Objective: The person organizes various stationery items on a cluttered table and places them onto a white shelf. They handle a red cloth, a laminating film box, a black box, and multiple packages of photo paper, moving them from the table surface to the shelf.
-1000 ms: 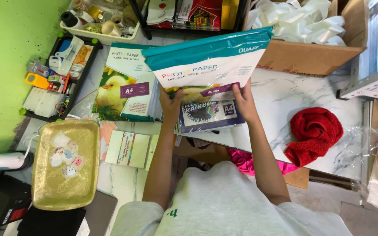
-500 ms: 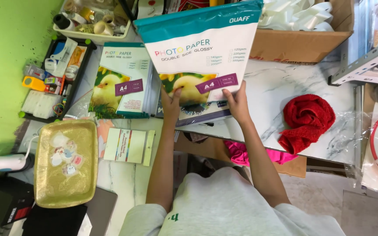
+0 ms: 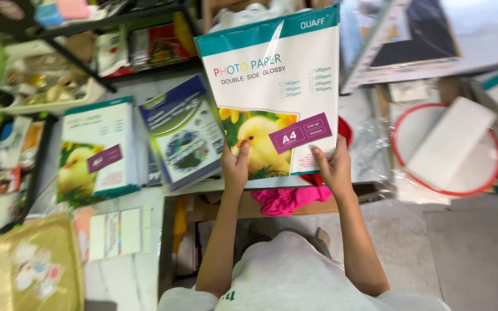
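I hold a pack of photo paper (image 3: 272, 86), white with a teal top band and a yellow chick picture, upright in front of me. My left hand (image 3: 236, 167) grips its bottom edge at the left. My right hand (image 3: 332, 168) grips the bottom edge at the right, below a purple label. To the left of the held pack, a second pack with a blue cover (image 3: 184, 135) lies tilted on the marble table (image 3: 145, 86). Further left is a stack of similar chick-picture packs (image 3: 96, 150).
A gold tray (image 3: 38, 265) sits at the bottom left beside a small card booklet (image 3: 116, 233). A pink cloth (image 3: 286, 200) lies under the table edge. A red hoop with a white block (image 3: 448, 147) is at the right. Cluttered shelves (image 3: 59, 69) stand behind.
Both hands have lifted the chick pack higher and to the right, tipping it upright. The blue-cover pack beneath it is now uncovered. The view has shifted right.
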